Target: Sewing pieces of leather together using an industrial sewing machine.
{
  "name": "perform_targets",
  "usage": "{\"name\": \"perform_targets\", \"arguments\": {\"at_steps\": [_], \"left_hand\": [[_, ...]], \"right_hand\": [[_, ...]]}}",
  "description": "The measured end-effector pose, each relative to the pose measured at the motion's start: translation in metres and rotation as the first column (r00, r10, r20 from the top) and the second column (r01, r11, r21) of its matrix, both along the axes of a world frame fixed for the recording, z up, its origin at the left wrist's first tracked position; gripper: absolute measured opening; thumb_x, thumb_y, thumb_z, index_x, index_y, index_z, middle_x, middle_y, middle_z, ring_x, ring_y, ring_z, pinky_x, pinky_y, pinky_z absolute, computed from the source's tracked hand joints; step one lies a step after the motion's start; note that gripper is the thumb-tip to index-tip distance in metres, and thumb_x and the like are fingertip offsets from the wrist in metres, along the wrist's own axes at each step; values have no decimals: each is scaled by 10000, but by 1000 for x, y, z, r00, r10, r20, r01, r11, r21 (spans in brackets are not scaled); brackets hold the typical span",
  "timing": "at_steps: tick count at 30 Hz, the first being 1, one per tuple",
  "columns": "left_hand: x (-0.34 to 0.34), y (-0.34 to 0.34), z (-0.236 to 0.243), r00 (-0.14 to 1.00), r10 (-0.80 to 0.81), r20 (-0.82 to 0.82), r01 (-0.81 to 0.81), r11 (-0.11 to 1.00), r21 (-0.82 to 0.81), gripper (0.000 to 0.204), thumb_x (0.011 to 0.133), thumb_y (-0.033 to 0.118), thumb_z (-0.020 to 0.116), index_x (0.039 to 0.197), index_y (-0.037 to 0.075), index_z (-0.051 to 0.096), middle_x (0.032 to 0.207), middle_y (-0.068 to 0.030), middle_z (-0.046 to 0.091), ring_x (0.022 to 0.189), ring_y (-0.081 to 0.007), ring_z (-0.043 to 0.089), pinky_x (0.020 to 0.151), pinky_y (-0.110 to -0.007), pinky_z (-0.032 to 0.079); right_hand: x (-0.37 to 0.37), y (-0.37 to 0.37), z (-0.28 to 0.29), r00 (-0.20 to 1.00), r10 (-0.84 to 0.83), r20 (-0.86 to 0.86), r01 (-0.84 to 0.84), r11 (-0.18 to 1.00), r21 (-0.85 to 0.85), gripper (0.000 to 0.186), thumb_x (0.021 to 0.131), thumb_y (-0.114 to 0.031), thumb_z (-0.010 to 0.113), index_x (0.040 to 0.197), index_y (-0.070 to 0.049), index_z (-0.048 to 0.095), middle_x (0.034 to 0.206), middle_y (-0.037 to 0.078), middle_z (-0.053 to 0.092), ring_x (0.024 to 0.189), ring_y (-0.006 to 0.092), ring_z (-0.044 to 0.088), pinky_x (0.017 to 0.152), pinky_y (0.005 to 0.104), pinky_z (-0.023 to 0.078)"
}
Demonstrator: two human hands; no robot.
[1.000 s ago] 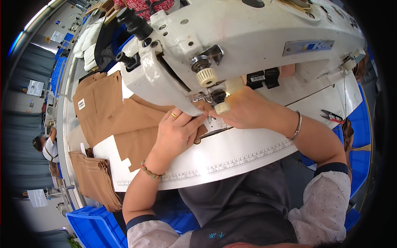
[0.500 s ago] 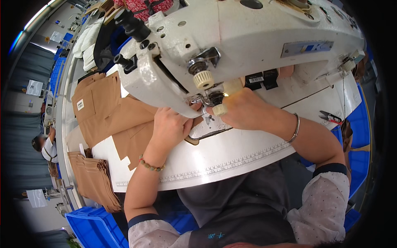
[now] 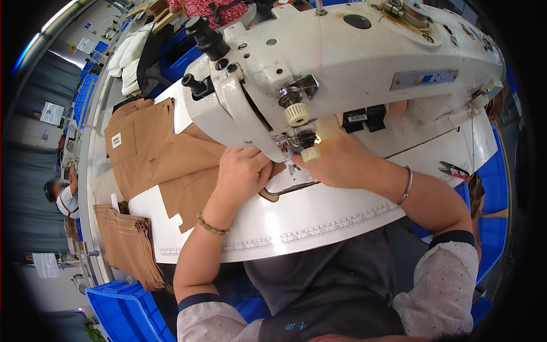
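My curled left hand (image 3: pixel 242 174) touched the flat brown cloth (image 3: pixel 191 162), which lay on the white, ruler-edged table (image 3: pixel 307 211) beside the white metal sewing machine (image 3: pixel 347 51). My right hand (image 3: pixel 345 162) bent near the machine's needle end. Fingertips hidden, I couldn't tell whether either grip pinched anything.

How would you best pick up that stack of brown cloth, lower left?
Probably grip the stack by its long right-hand edge, reaching from the right with the left hand, thumb on top, fingers underneath. The cloth lies in layers, their edges showing on that side, beside the white tabletop; gripping them together may prevent sliding.
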State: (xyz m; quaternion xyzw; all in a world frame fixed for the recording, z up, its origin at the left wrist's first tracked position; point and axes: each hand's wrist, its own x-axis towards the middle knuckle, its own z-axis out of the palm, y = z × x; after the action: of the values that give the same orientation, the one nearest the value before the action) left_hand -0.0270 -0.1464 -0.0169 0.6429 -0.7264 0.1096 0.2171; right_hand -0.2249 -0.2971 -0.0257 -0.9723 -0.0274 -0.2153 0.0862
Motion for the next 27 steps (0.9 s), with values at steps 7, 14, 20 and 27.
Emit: {"name": "perform_targets", "arguments": {"at_steps": [7, 14, 20, 27], "left_hand": [[36, 16, 26, 955, 161, -248, -114, 975, 193, 215, 855, 163, 738, 1040, 54, 732, 1005, -125, 721, 959, -357, 640, 854, -409, 494], [12, 70, 38, 874, 483, -62, -435, 831, 347, 458, 841, 254, 773, 1219, 17, 673, 1196, -132, 690, 1034, -335, 673, 937, -426, 503], [-27, 89, 57, 850, 480, 215, -526, 774, 352, 460, 873, 356, 748, 1206, 48, 669, 1123, -121, 701, 917, -283, 704, 752, -385, 544], [-22, 79, 61, 868, 496, -27, -452, 812, 369, 274, 950, 264, 691, 1092, 30, 686, 838, -121, 706, 740, -262, 702, 582, -334, 527]], "right_hand": [[-1, 35, -10, 971, 205, 120, -228, 945, 236, 246, 885, -118, 606, 1119, -99, 679, 1169, 39, 687, 797, 207, 710, 602, 374, 568], [4, 32, -15, 980, 181, 84, -182, 983, 0, 323, 900, -191, 623, 1178, -29, 648, 1121, 111, 680, 712, 197, 708, 533, 329, 537], [4, 31, -11, 971, 194, 141, -180, 978, -105, 264, 863, -280, 686, 961, -38, 652, 903, 56, 602, 864, 171, 620, 566, 305, 507], [8, 35, -18, 924, 268, 274, -250, 963, -97, 201, 845, -266, 684, 830, -72, 634, 853, 38, 569, 877, 176, 581, 687, 301, 499]]}}
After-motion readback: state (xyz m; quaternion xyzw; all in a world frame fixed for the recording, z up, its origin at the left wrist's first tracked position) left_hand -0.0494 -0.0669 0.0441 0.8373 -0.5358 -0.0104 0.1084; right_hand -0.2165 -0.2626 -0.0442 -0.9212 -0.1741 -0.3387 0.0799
